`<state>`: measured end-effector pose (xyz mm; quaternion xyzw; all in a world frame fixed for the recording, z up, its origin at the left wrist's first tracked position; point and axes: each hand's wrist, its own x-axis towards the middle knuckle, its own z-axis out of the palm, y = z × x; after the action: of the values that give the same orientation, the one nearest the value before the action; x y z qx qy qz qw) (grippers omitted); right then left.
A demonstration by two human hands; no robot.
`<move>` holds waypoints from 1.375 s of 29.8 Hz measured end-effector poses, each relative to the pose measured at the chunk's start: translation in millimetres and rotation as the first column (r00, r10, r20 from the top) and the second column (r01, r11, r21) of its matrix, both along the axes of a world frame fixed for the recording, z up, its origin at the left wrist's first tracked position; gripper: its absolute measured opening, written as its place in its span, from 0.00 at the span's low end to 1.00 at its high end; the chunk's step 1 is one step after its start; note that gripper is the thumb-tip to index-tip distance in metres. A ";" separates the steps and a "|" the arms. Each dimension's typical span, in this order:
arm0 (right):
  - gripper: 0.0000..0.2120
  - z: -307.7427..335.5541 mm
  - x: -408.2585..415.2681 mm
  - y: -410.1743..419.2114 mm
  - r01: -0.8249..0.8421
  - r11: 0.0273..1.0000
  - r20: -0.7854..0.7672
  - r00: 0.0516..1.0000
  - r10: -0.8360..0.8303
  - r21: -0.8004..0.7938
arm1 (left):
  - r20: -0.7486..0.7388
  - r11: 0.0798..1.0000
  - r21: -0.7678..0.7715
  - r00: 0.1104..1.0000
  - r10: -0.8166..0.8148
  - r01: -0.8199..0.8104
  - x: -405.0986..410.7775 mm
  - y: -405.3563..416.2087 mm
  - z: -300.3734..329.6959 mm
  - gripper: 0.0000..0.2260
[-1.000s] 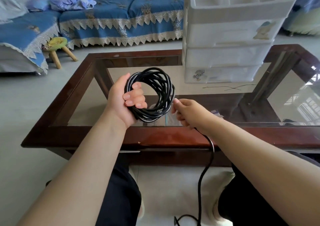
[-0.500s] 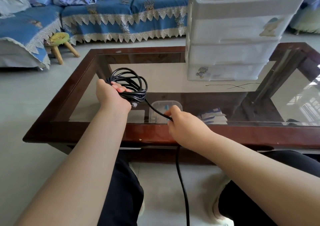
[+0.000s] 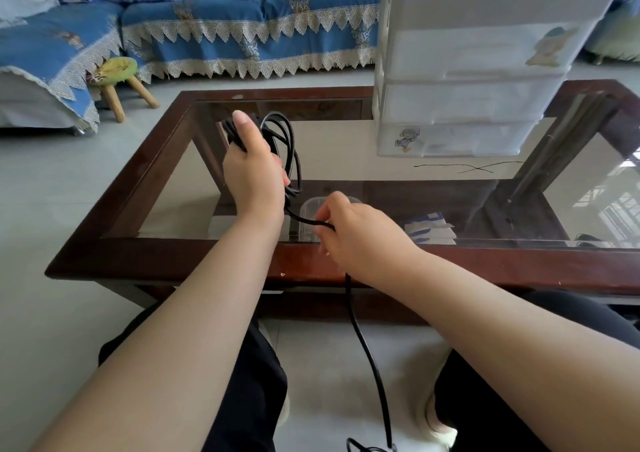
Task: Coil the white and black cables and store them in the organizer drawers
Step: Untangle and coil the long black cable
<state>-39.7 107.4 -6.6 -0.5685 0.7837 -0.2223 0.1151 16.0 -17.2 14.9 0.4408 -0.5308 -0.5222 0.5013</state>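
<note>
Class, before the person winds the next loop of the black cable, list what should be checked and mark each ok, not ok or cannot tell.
1. Coil secured: the left hand grips the bundled loops of the thin black rubber cable above the glass-topped dark wooden table. Ok.
2. Feed controlled: the right hand pinches the loose strand just below the coil. Ok.
3. Slack finished: cable hangs from the right hand to the floor. Not ok, more to wind.
4. Tail free of knots: its end curls at the picture's bottom edge. Cannot tell.
5. Storage ready: the white translucent plastic drawer organizer stands on the table, drawers closed. Not ok.
</note>
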 end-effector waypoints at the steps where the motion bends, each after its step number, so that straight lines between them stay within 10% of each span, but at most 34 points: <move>1: 0.07 2.6 -1.0 -0.3 0.017 1.000 0.064 0.998 -0.016 -0.014 | 0.035 0.999 -0.045 0.999 -0.013 0.014 -0.5 1.2 -1.4 0.24; 8: 0.10 25.1 -9.2 0.5 -0.032 0.997 0.440 0.896 0.059 -0.068 | 0.441 0.925 -0.229 0.880 -0.179 0.303 -3.4 8.2 -12.6 0.26; 14: 0.06 28.9 -25.7 -2.1 -0.072 0.993 0.490 0.865 0.110 -0.095 | 0.646 0.830 0.133 0.588 -0.487 0.542 -2.0 16.5 -4.3 0.34; 20: 0.13 31.6 -41.3 -6.0 0.005 0.996 0.280 0.960 0.019 -0.086 | 0.224 0.482 0.447 0.428 -0.876 0.753 10.4 17.3 -7.8 0.37; 25: 0.21 35.4 -50.2 -9.0 0.111 0.988 0.138 0.986 -0.097 -0.102 | 0.090 0.370 0.466 0.373 -0.923 0.804 15.8 14.0 -4.5 0.37; 32: 0.15 36.5 -59.0 -10.4 -0.016 0.981 0.394 0.914 0.092 -0.192 | -0.225 0.044 0.443 0.159 -0.961 0.896 25.3 5.5 -2.4 0.29; 41: 0.30 24.3 -71.8 -6.7 -0.112 0.993 0.792 0.608 0.046 0.029 | -0.351 0.211 0.412 0.368 -0.861 0.887 31.6 -0.7 2.6 0.10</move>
<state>-111.5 100.7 17.7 -0.4417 0.6349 -0.4148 0.4793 47.6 -17.9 17.5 0.1738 -0.5024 -0.8469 -0.0154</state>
